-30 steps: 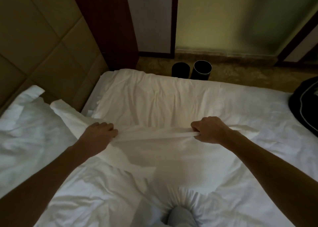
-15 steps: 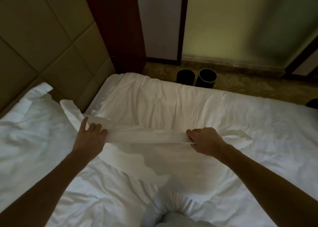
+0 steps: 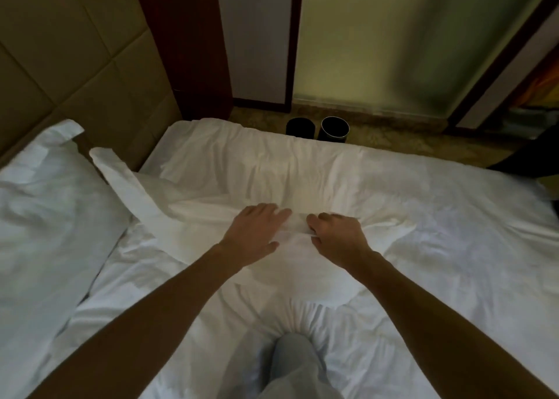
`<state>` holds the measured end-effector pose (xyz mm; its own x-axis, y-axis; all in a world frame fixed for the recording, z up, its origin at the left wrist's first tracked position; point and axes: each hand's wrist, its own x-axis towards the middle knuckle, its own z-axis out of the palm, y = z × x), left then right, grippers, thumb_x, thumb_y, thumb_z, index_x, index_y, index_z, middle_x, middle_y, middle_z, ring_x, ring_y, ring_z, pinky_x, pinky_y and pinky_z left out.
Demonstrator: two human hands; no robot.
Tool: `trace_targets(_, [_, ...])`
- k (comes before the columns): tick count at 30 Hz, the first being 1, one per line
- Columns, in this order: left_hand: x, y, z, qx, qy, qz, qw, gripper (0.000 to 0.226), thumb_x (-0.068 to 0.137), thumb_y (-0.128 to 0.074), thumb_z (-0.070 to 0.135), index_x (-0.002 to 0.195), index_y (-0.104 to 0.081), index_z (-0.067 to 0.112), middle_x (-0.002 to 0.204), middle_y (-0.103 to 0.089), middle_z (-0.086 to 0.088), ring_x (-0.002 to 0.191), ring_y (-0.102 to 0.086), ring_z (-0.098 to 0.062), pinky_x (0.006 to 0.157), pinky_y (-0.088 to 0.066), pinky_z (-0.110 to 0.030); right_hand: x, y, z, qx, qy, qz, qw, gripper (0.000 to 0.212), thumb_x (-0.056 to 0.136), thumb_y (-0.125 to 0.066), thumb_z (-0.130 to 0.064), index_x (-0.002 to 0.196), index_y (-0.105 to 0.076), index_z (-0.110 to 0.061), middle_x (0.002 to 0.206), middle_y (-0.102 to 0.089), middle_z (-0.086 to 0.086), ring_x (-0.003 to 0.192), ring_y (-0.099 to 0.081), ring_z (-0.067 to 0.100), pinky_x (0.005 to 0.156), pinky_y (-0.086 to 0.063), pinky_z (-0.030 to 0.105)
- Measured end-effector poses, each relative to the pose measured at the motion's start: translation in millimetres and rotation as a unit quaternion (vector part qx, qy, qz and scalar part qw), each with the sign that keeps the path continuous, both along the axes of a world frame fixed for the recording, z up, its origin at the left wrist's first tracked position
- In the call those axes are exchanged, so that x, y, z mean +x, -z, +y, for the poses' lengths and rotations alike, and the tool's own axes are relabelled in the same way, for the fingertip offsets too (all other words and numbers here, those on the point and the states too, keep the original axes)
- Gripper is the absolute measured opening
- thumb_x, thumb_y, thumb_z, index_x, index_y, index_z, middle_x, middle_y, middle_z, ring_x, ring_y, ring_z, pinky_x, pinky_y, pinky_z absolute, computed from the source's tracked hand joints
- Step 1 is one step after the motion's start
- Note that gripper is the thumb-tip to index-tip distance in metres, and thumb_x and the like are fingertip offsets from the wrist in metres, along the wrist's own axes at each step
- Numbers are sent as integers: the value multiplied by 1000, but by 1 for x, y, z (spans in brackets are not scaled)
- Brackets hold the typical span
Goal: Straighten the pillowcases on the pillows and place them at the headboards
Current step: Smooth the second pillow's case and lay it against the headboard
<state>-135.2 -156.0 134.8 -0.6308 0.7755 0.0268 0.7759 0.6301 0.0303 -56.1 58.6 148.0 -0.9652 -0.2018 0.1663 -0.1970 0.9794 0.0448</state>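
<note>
A white pillow in its pillowcase (image 3: pixel 302 171) lies across the bed in front of me, its near edge bunched. My left hand (image 3: pixel 255 235) lies flat on that near edge with fingers straight, pressing the cloth. Right beside it, my right hand (image 3: pixel 335 236) has its fingers curled into a fold of the pillowcase. A loose flap of the case (image 3: pixel 127 180) trails up to the left. A second white pillow (image 3: pixel 45 205) leans against the padded headboard (image 3: pixel 69 65) at the left.
The white bed sheet (image 3: pixel 453 262) spreads to the right and toward me. Two dark cylindrical bins (image 3: pixel 317 129) stand on the floor beyond the bed. A dark bag (image 3: pixel 532 153) sits at the right edge. My knee (image 3: pixel 296 365) presses into the mattress.
My hands were apart, stretching the pillowcase edge taut. Now they have come together at the middle, the left hand opened flat and the edge gone slack.
</note>
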Motion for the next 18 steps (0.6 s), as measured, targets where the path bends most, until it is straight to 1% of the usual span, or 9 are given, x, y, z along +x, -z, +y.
trace_targets(3, [15,13,13,-44,5,18,999,55,81,-70,25,133,-52,23,109,-67,-3,97,-64,-26,93,-48,-41,16,-3,-3,7,-2,12,1000,23,67,-75,-22,80,-57,-16,58,-58,0,44,-56,24,42,-31,23])
trace_targets(5, [21,21,9,-37,7,31,999,53,73,-69,9,124,-59,18,93,-69,-4,83,-66,-27,85,-51,-40,24,-5,3,31,3,4,1000,25,65,-77,-23,81,-60,-16,58,-59,0,43,-56,23,42,-32,23])
trace_targets(6, [22,26,6,-25,12,40,999,54,70,-67,4,122,-60,17,90,-69,-4,79,-65,-27,83,-52,-40,27,-8,9,45,16,-5,999,26,65,-78,-24,83,-61,-16,59,-60,1,45,-57,23,42,-35,24])
trace_targets(9, [24,35,-5,-8,19,41,999,58,73,-61,4,130,-57,16,97,-69,-2,85,-65,-25,84,-52,-38,35,-18,37,92,57,-48,993,28,73,-75,-29,96,-65,-15,77,-65,6,68,-62,25,53,-47,32])
trace_targets(11, [26,38,-9,3,26,35,999,56,76,-55,7,131,-57,17,102,-70,1,88,-66,-22,85,-51,-36,39,-24,59,130,63,-65,987,25,77,-73,-28,98,-67,-15,90,-63,10,82,-58,26,66,-48,37])
trace_targets(12, [27,38,-10,7,32,35,999,55,77,-49,9,130,-59,18,102,-71,2,88,-67,-21,85,-52,-36,40,-26,67,146,64,-70,985,21,78,-71,-25,97,-67,-15,92,-61,9,86,-56,26,70,-47,38])
trace_targets(14, [30,38,-11,15,36,34,999,55,77,-42,13,128,-61,19,102,-71,4,87,-68,-19,84,-52,-35,39,-30,76,149,60,-66,985,20,77,-72,-19,96,-66,-16,91,-61,6,85,-54,23,74,-45,36])
trace_targets(16, [28,39,-12,26,31,34,999,51,77,-51,16,128,-62,19,105,-72,3,89,-68,-19,84,-52,-35,37,-35,75,127,69,-63,987,28,78,-71,-17,104,-60,-17,91,-63,3,83,-55,21,76,-45,35])
trace_targets(18, [26,41,-14,36,27,33,998,51,78,-62,25,129,-61,18,110,-71,2,94,-68,-20,87,-52,-36,34,-39,73,123,98,-58,986,35,82,-68,-18,114,-54,-17,91,-65,3,82,-57,21,78,-45,35])
